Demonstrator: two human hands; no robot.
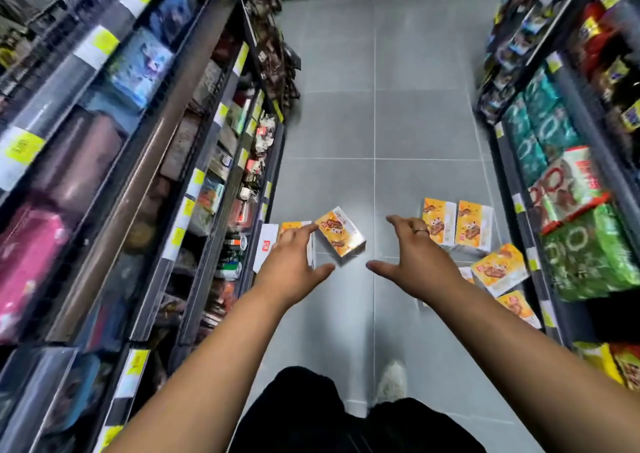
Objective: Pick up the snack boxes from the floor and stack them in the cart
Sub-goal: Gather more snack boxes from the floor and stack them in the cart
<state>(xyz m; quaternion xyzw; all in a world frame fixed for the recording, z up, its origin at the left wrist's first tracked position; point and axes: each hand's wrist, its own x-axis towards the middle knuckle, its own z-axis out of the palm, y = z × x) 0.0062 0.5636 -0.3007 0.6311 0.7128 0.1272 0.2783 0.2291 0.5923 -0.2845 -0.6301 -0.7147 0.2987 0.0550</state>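
Head cam: the tilted snack box [341, 235] is framed between both spread, empty hands, left hand [292, 269] nearer, its long axis pointed 11-to-5 o'clock.

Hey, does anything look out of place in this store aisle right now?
Yes. Orange snack boxes lie scattered on the grey floor at odd angles, several by the right shelf. Both the left hand and the right hand reach toward them, open and empty.
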